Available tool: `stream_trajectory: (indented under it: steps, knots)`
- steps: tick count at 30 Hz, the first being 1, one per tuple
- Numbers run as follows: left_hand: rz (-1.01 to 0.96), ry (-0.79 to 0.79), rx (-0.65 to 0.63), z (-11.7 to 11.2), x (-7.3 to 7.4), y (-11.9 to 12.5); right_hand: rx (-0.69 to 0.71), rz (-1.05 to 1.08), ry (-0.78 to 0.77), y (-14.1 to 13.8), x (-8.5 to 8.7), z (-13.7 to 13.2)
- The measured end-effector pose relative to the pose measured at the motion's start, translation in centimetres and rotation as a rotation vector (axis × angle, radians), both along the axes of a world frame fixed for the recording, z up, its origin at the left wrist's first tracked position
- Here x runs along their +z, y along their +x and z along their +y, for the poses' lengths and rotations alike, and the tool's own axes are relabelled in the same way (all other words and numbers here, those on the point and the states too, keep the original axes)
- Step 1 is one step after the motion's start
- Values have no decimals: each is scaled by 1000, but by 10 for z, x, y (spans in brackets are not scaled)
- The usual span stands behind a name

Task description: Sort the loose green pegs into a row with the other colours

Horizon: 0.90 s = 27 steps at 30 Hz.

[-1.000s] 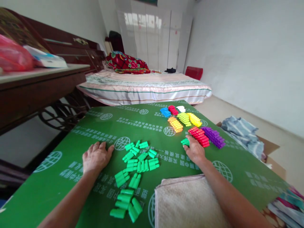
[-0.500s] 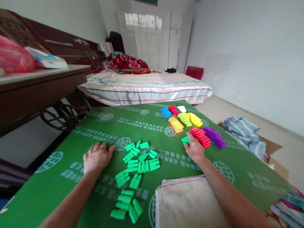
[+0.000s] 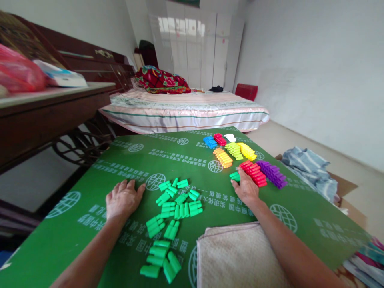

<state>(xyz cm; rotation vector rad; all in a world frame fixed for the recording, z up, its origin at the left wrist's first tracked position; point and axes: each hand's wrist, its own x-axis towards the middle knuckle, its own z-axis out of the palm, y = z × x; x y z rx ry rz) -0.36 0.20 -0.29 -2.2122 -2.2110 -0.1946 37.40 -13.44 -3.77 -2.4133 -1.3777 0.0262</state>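
I see the left hand [image 3: 123, 200] lying flat on the green table [image 3: 99, 172], palm down. The right hand [image 3: 246, 188] has thumb and fingers around a small green cluster [image 3: 235, 176], just beside a red block [image 3: 254, 174]. A purple block [image 3: 272, 174] lies past that; orange [image 3: 223, 158], lime [image 3: 234, 151] and yellow blocks [image 3: 247, 152] sit farther off. Between the hands I have loose green pieces [image 3: 181, 211] scattered, with a folded cloth [image 3: 234, 256] near me and a bed [image 3: 186, 114] beyond the table.
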Motion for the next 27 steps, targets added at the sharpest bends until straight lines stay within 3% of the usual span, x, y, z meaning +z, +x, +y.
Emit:
stream_trajectory:
  steps: [27]
  knots:
    - [-30, 12, 10, 0, 0, 2, -16, -5, -4, 1, -1, 0]
